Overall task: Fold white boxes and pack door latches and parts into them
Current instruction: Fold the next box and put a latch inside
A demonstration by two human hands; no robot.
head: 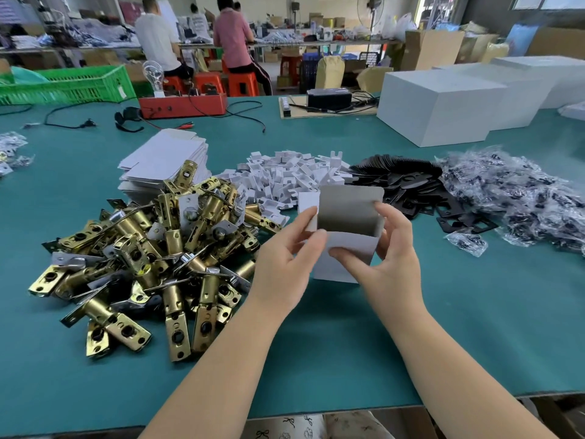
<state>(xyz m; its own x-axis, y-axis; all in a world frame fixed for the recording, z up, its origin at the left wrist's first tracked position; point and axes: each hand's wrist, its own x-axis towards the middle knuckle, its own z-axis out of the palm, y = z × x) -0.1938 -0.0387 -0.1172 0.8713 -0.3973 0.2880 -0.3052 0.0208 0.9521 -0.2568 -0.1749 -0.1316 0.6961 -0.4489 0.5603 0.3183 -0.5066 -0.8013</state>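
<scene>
A small white box (346, 213) stands upright over the green table with its top open and its lid flap raised, grey inside. My left hand (285, 258) pinches its left wall and side flap. My right hand (383, 251) grips its right side, thumb across the front. To the left lies a heap of brass door latches (148, 258). Behind them sits a stack of flat white box blanks (164, 160). Small white folded inserts (294, 175), black plates (408, 182) and clear bags of screws (519, 198) lie in piles behind the box.
Large white cartons (443, 106) stand at the back right. A red device with a bulb (183, 104), cables and a green crate (63, 83) sit at the far edge. The table's front edge (316, 410) runs close below my forearms. People sit at a bench beyond.
</scene>
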